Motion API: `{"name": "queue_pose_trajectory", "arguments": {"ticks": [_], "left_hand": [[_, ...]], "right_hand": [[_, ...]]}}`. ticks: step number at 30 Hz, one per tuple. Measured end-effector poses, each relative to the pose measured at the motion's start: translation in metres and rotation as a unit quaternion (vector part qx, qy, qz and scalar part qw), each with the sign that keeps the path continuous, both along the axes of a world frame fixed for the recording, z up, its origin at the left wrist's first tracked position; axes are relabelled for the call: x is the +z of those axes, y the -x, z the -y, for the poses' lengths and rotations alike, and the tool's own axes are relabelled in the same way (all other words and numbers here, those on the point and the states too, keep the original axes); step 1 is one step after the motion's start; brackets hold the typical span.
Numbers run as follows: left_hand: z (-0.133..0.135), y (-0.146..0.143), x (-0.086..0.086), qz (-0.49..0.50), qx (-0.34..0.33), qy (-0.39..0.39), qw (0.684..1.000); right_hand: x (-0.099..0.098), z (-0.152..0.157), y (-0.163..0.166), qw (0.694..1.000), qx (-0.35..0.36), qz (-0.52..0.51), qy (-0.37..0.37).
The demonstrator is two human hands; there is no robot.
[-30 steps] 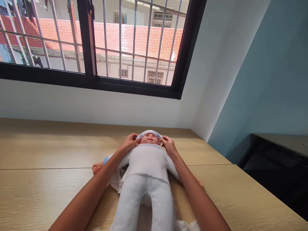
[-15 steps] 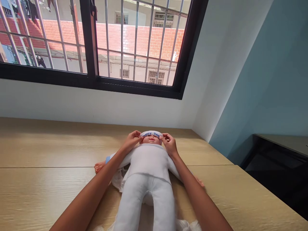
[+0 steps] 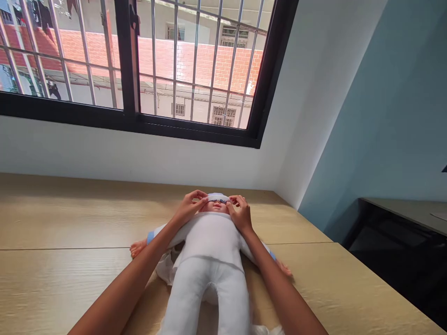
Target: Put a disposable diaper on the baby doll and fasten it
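A baby doll (image 3: pixel 213 237) in a white top and white leggings lies on its back, head toward the window and arms spread. On its head sits a white hat (image 3: pixel 217 197) with blue lettering, its edge low over the brow and eyes. My left hand (image 3: pixel 191 204) pinches the hat's left edge between thumb and fingers. Gripping the right edge in the same way is my right hand (image 3: pixel 240 211). Both forearms pass over the doll's outstretched arms. Some crumpled white cloth (image 3: pixel 165 267) shows under the doll.
The doll rests on a wooden table (image 3: pixel 63 279) with a seam running across it. Behind stand a white wall (image 3: pixel 115 160) and a barred window (image 3: pixel 192 70) with a dark frame. A dark desk (image 3: pixel 401 218) is at the right, by a blue wall (image 3: pixel 394 130).
The hat's lettering is now partly folded or hidden, and more of its top shows. Both hands still hold its edges. The whole view has shifted slightly.
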State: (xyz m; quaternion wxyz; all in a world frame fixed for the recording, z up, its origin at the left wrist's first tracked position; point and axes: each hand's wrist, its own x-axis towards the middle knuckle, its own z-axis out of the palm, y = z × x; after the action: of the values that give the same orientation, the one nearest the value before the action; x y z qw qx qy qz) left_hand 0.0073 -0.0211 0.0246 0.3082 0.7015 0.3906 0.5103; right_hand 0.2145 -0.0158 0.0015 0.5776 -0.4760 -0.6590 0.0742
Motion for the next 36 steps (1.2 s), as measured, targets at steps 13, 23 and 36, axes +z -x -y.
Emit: {"name": "queue_pose_trajectory", "arguments": {"ticks": [13, 23, 36], "left_hand": [[0.003, -0.009, 0.007, -0.021, -0.004, -0.032, 0.999], [-0.001, -0.018, 0.000, -0.022, 0.102, -0.092, 0.990], [-0.007, -0.009, -0.007, -0.034, 0.071, -0.011, 0.997]], "right_hand": [[0.007, 0.005, 0.003, 0.998, -0.002, 0.051, -0.028], [0.007, -0.014, 0.009, 0.999, -0.033, -0.023, 0.001], [0.000, -0.016, 0.010, 0.992, 0.056, -0.101, 0.050]]}}
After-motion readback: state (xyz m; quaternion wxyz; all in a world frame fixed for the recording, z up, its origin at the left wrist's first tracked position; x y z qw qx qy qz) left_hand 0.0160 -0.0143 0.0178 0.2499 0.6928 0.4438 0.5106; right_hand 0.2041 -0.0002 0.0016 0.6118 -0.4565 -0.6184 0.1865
